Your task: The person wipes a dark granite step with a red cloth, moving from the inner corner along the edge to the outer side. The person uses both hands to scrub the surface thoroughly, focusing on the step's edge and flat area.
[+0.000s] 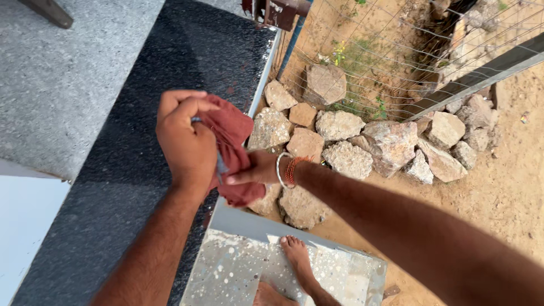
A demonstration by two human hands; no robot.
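Black speckled stone ledge (141, 187) running from the lower left to the upper middle, its right edge trimmed with a pale strip; grey speckled surface (62, 73) along its left side; beyond the right edge, a paint-spattered platform (238, 266) bearing a bare foot (297, 258); sandy ground (498, 187) carrying a row of rough stones (368, 141).
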